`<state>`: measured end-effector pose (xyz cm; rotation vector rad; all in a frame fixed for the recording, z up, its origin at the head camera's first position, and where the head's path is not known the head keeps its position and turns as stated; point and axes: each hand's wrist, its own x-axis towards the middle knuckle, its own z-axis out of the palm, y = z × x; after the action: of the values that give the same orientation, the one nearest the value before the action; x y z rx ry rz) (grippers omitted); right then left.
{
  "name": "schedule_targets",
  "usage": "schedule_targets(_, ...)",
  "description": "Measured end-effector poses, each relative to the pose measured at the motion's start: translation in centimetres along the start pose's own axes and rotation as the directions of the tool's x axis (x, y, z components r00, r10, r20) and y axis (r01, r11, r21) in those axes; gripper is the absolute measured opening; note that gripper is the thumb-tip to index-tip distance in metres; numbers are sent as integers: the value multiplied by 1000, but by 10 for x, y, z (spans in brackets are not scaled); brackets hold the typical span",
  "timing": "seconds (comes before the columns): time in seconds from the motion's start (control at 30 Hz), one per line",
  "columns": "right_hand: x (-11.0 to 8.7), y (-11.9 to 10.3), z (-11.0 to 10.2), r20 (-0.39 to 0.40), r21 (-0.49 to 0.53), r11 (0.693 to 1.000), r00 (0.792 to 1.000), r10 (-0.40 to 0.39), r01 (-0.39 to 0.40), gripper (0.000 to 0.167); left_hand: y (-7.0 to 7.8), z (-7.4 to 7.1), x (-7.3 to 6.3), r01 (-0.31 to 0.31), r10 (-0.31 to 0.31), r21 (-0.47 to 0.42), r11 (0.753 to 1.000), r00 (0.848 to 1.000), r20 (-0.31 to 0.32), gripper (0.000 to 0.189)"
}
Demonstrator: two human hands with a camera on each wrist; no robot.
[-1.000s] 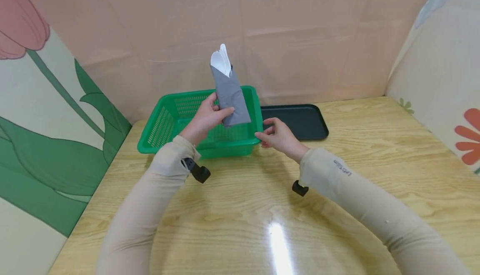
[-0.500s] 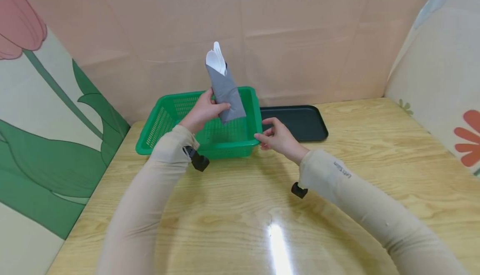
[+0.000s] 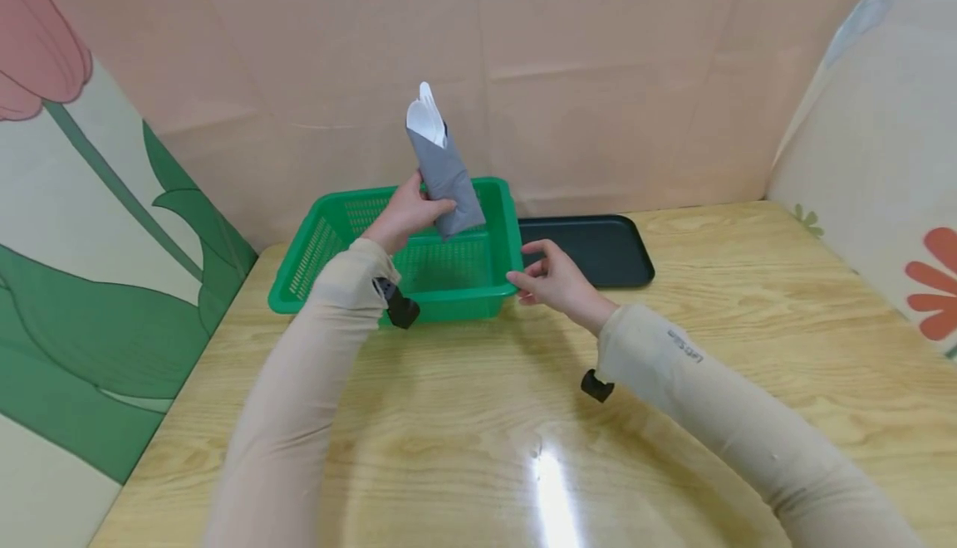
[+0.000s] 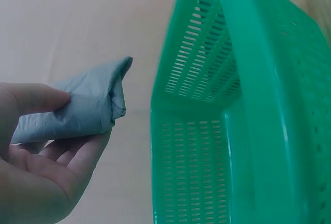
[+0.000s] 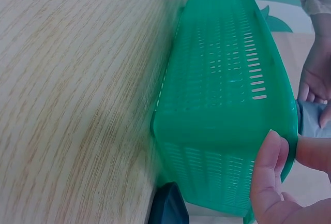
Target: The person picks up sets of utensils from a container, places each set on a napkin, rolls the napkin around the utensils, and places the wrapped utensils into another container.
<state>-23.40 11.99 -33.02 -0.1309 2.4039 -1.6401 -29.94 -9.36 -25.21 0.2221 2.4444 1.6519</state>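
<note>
My left hand (image 3: 407,214) grips a rolled grey napkin (image 3: 447,178) between thumb and fingers, above the green basket. White plastic cutlery (image 3: 426,120), with a spoon in front, sticks out of the napkin's upper end. The napkin's lower end (image 4: 85,105) shows folded in the left wrist view. A green slotted basket (image 3: 463,292) stands on the table, and no contents show in it. At its near right corner my right hand (image 3: 557,282) pinches the rim, thumb on one side and fingers under it, as the right wrist view shows (image 5: 274,182).
A dark flat tray (image 3: 598,251) lies right of the basket, its left end hidden behind the basket. A peach cloth (image 3: 635,75) hangs behind the wooden table (image 3: 463,415). Flower-painted walls (image 3: 82,349) stand at both sides.
My left hand has moved the napkin roll a little to the left and up over the basket. The right hand keeps its hold on the rim.
</note>
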Motion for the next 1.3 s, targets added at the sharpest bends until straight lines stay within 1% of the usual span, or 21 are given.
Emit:
schedule_targets(0.2,1,0,1,-2,9,1000,1000,7,-7,56,-5,-1,8,-13,13,16,1000,1000,11,64)
schedule_targets(0.4,2,1,1,-3,9,1000,1000,3,-3,56,-8,-3,19,0,-1,15,1000,999,41,65)
schedule_targets(0.67,2,3,-1,-4,21,1000,1000,-4,4,56,-11,-4,39,-6,0,74,997,997,80,67)
schedule_targets(0.77,2,3,-2,2,26,1000,1000,-10,10,57,-13,-5,47,4,-13,94,996,996,94,68)
schedule_targets(0.87,0,3,-1,9,31,1000,1000,-6,6,57,-14,-5,52,12,-28,139,990,993,112,68)
schedule_targets(1.0,-3,3,-1,16,47,999,1000,1,-1,56,-13,-5,57,18,-49,195,981,987,153,67)
schedule_targets(1.13,-5,3,0,20,62,998,1000,2,-3,57,-16,-5,62,36,-79,222,974,979,186,69)
schedule_targets(1.23,-6,3,1,17,76,997,1000,14,-15,57,-21,-6,66,53,-112,253,966,969,222,71)
schedule_targets(1.3,-6,3,1,19,80,997,1000,16,-17,56,-26,-6,68,57,-128,267,962,957,260,71)
